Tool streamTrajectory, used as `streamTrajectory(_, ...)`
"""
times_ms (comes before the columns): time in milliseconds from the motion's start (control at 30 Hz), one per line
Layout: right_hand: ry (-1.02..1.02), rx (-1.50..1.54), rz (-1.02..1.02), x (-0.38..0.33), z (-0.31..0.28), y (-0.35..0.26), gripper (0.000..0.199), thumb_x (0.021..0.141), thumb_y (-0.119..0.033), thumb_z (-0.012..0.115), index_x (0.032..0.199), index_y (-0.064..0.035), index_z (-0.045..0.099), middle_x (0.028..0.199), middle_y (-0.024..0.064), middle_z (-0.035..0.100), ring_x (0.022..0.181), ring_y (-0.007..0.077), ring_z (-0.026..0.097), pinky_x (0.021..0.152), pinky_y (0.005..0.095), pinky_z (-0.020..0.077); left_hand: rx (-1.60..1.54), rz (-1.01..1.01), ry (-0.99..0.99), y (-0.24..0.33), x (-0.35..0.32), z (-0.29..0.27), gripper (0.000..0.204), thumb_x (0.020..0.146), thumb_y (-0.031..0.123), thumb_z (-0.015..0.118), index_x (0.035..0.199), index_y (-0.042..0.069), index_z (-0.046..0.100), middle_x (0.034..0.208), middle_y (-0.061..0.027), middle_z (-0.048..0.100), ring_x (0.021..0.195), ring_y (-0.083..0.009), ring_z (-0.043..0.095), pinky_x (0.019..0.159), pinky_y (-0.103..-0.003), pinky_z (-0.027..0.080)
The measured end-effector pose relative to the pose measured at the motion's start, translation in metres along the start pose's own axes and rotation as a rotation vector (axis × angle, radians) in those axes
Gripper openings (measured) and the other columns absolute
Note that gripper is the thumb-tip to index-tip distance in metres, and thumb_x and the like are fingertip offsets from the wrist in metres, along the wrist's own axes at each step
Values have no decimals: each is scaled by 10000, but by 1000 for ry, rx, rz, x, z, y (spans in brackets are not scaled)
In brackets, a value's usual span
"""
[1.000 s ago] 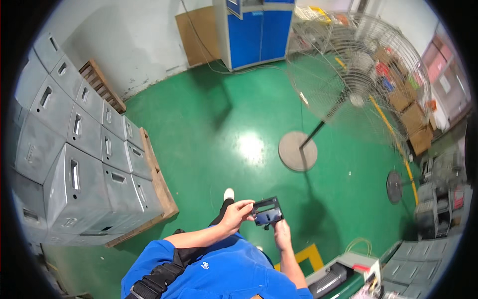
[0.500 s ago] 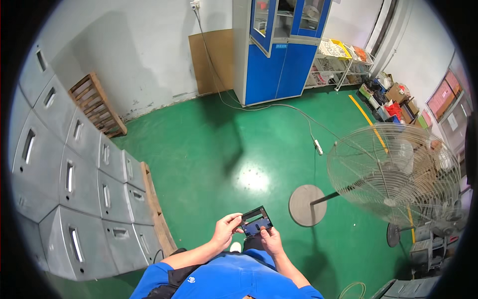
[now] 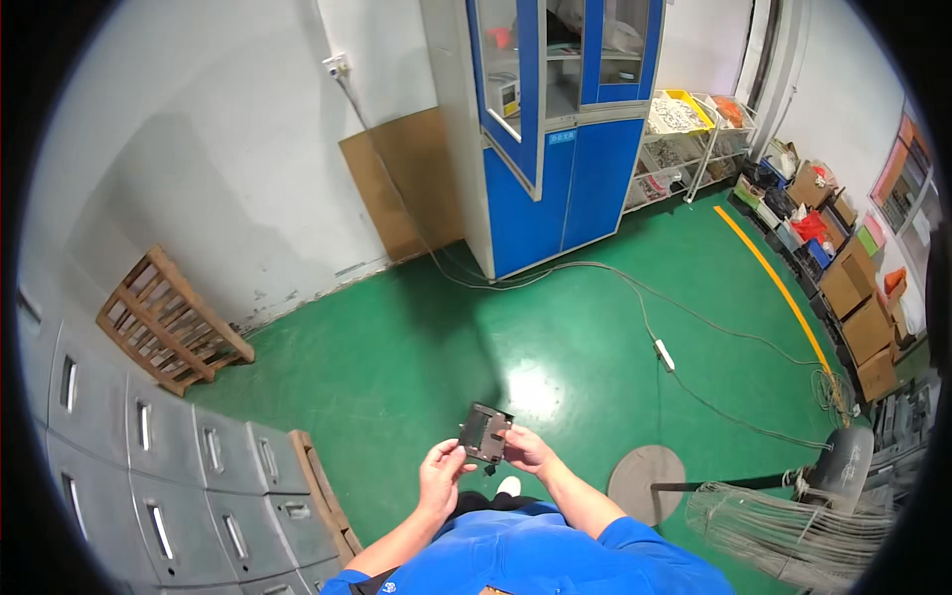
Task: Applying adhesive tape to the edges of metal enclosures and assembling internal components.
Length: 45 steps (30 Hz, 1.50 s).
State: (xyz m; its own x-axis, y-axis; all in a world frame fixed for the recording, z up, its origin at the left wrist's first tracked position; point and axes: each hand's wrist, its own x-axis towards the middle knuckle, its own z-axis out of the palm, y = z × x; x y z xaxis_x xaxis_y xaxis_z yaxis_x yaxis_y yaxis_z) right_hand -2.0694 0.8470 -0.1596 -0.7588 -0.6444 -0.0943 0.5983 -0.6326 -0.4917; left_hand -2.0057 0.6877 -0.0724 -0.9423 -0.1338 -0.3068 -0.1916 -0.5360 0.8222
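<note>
- Both hands are up in front of the chest, at six o'clock in the head view, sharing one small dark plate [image 3: 485,432].
- The left hand [image 3: 440,474] is curled, thumb up on the plate's lower left edge.
- The right hand [image 3: 529,451] pinches the right edge, fingers closed on it.
- The plate is flat, grey-brown, with cut-outs near its top; it tilts slightly and hangs in the air over the green floor [image 3: 416,347], touching nothing but the hands.
- Progress, as I judge it: the plate is picked up and being looked over; it is not set down or fitted anywhere.
- At twelve o'clock a blue cabinet [image 3: 555,129]; at eight, grey lockers [image 3: 149,466]; at four, a fan [image 3: 793,506] on its round base.
</note>
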Motion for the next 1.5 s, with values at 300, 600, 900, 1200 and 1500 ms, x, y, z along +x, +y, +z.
streamTrajectory(300,332,-197,-127,84,-135,-188,262,818,-205,552,1002,-20,528,854,36,575,710,116,530,588,234,410,200,-257,-71,8,226,65,238,856,138,492,1032,-21,488,885,-109,569,763,-161,577,603,-244,488)
streamTrajectory(600,583,-356,-570,160,-169,-422,235,834,-226,537,928,-11,534,794,32,545,658,106,483,577,232,390,572,-379,-462,1,420,198,232,842,129,504,1020,-18,516,859,-76,571,748,-117,548,633,-217,458)
streamTrajectory(900,392,-441,-533,257,-224,-604,315,783,-288,608,946,-23,559,828,10,552,701,86,476,611,227,384,670,-425,-463,-51,548,319,240,838,171,533,1029,25,538,857,-59,590,768,-96,556,642,-214,452)
streamTrajectory(1200,142,-418,-215,352,-269,-745,304,805,-256,579,996,-23,541,854,13,554,698,85,474,594,218,387,411,-278,-232,-64,628,440,250,842,152,517,1048,11,514,851,-67,582,778,-110,553,672,-233,456)
streamTrajectory(1500,-11,-281,-30,457,-287,-790,275,819,-216,561,993,-6,533,850,31,548,659,98,466,583,224,392,350,-218,44,-62,685,464,210,849,128,505,1012,1,540,826,-58,581,725,-96,540,636,-219,440)
